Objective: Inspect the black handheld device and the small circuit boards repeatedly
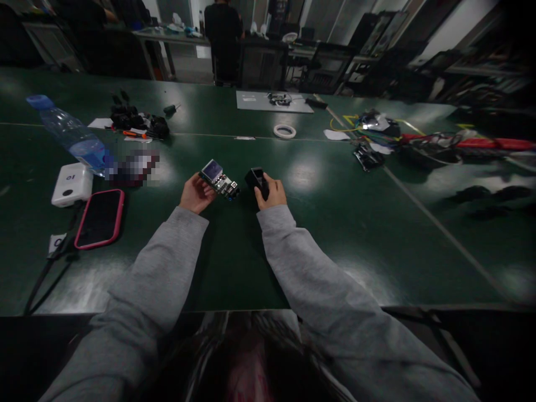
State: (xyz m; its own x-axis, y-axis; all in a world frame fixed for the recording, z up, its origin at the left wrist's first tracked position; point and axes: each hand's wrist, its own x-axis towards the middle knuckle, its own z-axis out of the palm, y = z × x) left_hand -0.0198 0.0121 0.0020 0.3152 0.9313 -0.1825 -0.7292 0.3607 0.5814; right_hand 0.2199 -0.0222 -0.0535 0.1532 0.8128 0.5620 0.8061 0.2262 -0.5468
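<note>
Near the middle of the green table [234, 257], my left hand [196, 194] holds a small circuit board [221, 181] by its left side. The board has a little screen at its upper left end and is tilted. To its right, my right hand [271, 192] is closed around a black case [254, 178] that looks hollow, with an opening facing up. A narrow gap separates the board from the case. Both hands are a little above the table, in grey sleeves.
At the left are a plastic bottle [69, 134], a white device [72, 184], a pink-edged phone [100, 219] and black parts [138, 120]. Farther back lie a tape roll [284, 131] and a grey tray [259, 101]. Cables [379, 125] spread at the right. A person [225, 33] is beyond.
</note>
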